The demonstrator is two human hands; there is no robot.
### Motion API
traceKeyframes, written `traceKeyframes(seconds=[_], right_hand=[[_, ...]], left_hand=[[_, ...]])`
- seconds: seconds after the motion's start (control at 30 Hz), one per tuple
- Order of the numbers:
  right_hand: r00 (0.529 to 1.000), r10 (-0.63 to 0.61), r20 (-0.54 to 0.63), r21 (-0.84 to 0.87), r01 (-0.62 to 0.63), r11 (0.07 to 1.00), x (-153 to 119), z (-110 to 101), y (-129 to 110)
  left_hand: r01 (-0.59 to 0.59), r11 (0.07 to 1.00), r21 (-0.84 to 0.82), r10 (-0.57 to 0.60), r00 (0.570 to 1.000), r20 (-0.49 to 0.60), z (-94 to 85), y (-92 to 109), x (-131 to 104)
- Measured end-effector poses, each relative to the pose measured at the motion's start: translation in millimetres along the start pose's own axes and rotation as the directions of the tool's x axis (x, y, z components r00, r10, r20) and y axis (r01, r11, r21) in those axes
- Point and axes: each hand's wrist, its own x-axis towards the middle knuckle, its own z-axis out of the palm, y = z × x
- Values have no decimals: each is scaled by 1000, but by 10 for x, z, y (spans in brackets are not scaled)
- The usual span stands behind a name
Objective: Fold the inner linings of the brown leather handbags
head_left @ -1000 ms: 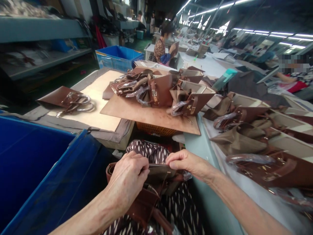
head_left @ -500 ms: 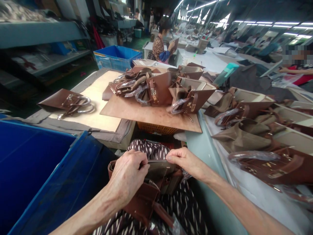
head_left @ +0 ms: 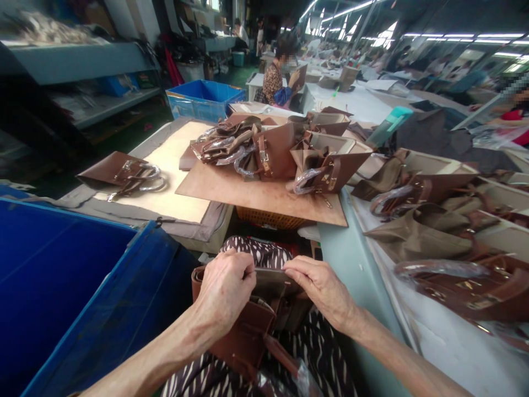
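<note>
A brown handbag [head_left: 243,331] lies open across my lap, its dull olive-brown lining showing between my hands. My left hand [head_left: 227,284] is closed in a pinch on the bag's upper edge, left of centre. On the same edge, to the right, my right hand [head_left: 316,281] pinches with thumb and fingers. A short stretch of the edge runs between the two pinches. One of the bag's handles [head_left: 281,355], partly in clear plastic wrap, hangs toward me over the patterned cloth [head_left: 326,353] on my legs. The bag's far side is mostly hidden by my hands.
A blue bin [head_left: 82,275] stands close on my left. Ahead, several brown handbags [head_left: 276,149] sit on a brown board [head_left: 248,190]; one handbag [head_left: 119,171] lies apart. More bags [head_left: 463,281] crowd the right-hand table. A person [head_left: 276,80] works farther back.
The view has shifted slightly, so the surroundings sit a little farther right. My right hand has turned somewhat, with its wrist lower. Both hands keep their pinch on the bag's edge.
</note>
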Motion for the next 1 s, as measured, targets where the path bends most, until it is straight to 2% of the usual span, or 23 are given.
traceKeyframes(seconds=[0.13, 0.23, 0.33, 0.43, 0.63, 0.83, 0.93, 1.0], right_hand=[[998, 64, -6, 134, -63, 989, -21, -8, 37], [994, 106, 41, 249, -113, 962, -29, -39, 27], [991, 91, 95, 291, -115, 950, -35, -54, 0], [991, 91, 95, 342, -118, 932, -30, -41, -12], [978, 181, 108, 409, -209, 888, 36, -12, 36], [976, 194, 99, 296, -215, 931, 86, -32, 13], [984, 168, 59, 48, -171, 984, 99, -58, -94], [990, 127, 56, -126, -119, 985, 118, -45, -188]], left_hand=[[5, 1000, -2, -5, 1000, 0, 0, -8, -2], [9, 1000, 8, -9, 1000, 14, -3, -14, 6], [4, 1000, 15, -4, 1000, 17, -9, -10, 9], [5, 1000, 13, -5, 1000, 20, -16, -1, -2], [5, 1000, 7, -5, 1000, 29, -8, 0, -21], [-8, 1000, -2, 8, 1000, 1, 4, 0, -13], [-17, 1000, -2, 17, 1000, 1, 3, 6, -10], [-13, 1000, 4, 13, 1000, 7, 7, 8, -8]])
